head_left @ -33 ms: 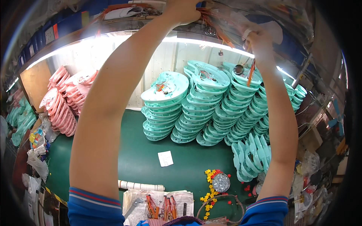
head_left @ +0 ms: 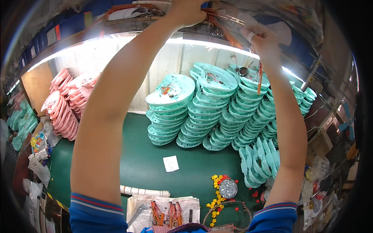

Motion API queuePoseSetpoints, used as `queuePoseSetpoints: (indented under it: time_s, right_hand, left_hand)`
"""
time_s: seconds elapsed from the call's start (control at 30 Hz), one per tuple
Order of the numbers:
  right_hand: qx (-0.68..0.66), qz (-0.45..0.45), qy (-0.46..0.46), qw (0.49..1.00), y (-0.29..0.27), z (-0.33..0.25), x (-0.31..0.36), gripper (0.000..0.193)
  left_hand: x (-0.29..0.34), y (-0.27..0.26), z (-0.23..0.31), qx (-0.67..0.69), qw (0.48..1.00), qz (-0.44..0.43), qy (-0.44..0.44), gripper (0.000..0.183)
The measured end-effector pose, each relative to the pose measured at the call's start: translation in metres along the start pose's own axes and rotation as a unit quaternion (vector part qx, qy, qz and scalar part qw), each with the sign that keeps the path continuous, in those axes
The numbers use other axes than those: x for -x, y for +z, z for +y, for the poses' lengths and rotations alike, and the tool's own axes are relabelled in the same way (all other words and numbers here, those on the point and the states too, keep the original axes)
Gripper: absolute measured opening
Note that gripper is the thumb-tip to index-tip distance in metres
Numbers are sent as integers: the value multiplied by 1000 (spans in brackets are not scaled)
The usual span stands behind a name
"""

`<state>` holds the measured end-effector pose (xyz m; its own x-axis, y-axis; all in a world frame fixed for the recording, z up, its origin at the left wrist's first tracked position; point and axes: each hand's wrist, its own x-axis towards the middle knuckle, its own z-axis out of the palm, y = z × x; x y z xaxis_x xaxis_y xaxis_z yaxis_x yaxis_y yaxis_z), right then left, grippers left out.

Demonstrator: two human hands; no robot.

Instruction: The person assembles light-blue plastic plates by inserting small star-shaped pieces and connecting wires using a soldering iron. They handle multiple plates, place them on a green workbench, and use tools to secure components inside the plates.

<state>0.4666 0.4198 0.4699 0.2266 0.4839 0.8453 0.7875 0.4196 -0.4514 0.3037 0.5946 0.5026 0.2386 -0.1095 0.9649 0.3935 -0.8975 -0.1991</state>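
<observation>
Glossy teal plastic shells (head_left: 171, 90) on matt green tabletop (head_left: 143, 163).

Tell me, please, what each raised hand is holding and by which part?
The right hand pinches thin orange wires at their upper end. The left hand grips the bundle of wires up on the shelf; where exactly cannot be told.

Left hand (head_left: 188, 11) cut off by top edge, fingers not seen. Right hand (head_left: 264, 40) grip on thin wires (head_left: 259, 75) blurry. Teal shell stacks (head_left: 217, 112) partly behind right arm. Small yellow bits (head_left: 216, 194) too tiny to tell.
</observation>
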Motion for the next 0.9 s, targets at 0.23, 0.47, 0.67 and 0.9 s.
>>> queuePoseSetpoints:
  time_s: [0.23,0.47,0.67,0.9]
  right_hand:
    - [422,37,-212,881,2,14,-2,16]
    - [464,110,-299,826,-22,11,-14,18]
    - [342,184,-179,904,-20,-7,-29,23]
    - [169,109,-110,973,10,-14,-32,28]
  left_hand:
    - [11,-16,10,40,984,-89,146,36]
    - [-9,8,-2,172,975,35,-139,33]
    - [-8,-1,6,94,988,-29,-121,33]
    - [0,-16,10,145,983,-78,-78,29]
